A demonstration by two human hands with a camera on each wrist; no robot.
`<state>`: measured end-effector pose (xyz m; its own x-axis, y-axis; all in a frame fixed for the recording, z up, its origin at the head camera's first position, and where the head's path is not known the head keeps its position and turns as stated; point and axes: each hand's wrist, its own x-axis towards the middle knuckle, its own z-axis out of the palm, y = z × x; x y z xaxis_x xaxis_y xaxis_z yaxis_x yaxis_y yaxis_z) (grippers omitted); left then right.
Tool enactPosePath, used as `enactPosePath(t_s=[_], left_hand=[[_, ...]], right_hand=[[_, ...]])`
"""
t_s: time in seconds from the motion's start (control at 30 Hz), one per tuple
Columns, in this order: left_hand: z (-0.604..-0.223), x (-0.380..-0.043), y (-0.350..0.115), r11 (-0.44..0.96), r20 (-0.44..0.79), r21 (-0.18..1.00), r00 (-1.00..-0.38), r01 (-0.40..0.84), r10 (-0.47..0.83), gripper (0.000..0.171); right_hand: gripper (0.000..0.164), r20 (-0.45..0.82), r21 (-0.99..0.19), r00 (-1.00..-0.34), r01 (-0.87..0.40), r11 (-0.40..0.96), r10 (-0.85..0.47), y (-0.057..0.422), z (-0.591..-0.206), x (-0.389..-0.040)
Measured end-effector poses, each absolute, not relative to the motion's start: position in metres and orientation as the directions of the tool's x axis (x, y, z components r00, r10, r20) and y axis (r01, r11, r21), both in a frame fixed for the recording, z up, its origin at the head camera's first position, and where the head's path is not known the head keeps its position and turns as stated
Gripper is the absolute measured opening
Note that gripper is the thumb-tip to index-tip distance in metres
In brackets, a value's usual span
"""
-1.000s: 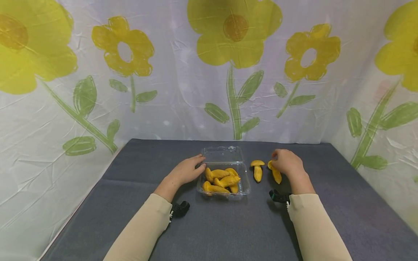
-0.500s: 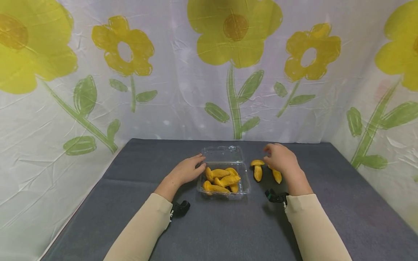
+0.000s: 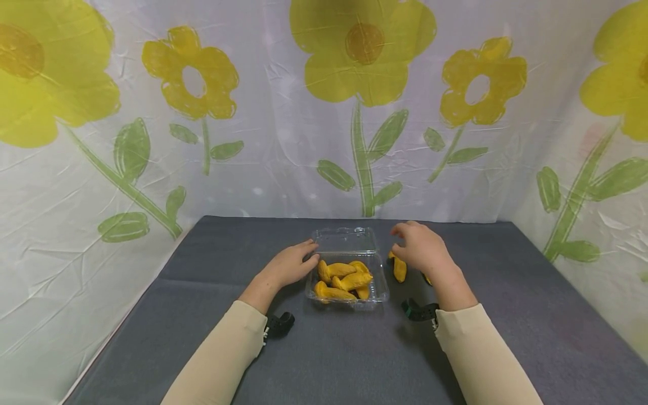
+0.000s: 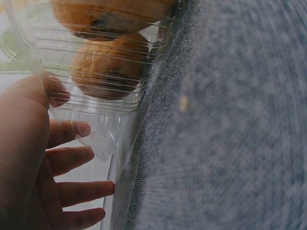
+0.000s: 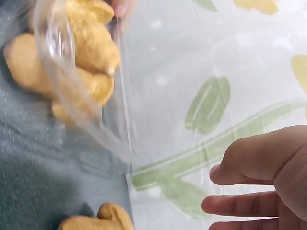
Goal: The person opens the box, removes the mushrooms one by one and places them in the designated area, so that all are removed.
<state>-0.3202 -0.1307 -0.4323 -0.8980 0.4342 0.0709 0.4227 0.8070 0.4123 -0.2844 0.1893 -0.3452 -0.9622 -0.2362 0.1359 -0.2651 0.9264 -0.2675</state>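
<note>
My left hand (image 3: 286, 265) rests at the left side of a hinged clear plastic container (image 3: 382, 281). In the left wrist view its thumb touches the ribbed wall, and the other fingers (image 4: 72, 160) reach out straight by the lid. Several yellow king oyster mushrooms (image 3: 351, 280) lie inside, seen through the plastic. My right hand (image 3: 424, 247) is held over two more mushrooms to the right of the container, fingers apart and nothing between them. It hides the cap of the nearer-left mushroom (image 3: 400, 271) and most of the other mushroom (image 3: 427, 279).
The container's lid (image 3: 346, 239) is folded back, away from me. Dark grey cloth covers the table (image 3: 334, 354). A white curtain (image 3: 273, 140) printed with yellow flowers hangs behind and at both sides.
My right hand has risen from the right-hand mushroom, let go of it, and moved left over the other loose mushroom. The left hand has stayed at the container.
</note>
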Motion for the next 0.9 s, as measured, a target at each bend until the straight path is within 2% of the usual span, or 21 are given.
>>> enactPosePath(t_s=[0.6, 0.9], left_hand=[[-0.432, -0.321, -0.131, 0.805, 0.076, 0.416, -0.898, 0.423, 0.433, 0.056], [-0.433, -0.321, -0.131, 0.802, 0.075, 0.419, -0.896, 0.426, 0.437, 0.055]], right_hand=[[0.024, 0.244, -0.163, -0.867, -0.478, 0.863, -0.434, 0.155, -0.347, -0.269], [0.022, 0.185, -0.121, -0.829, -0.553, 0.825, -0.528, 0.134, -0.359, -0.266]])
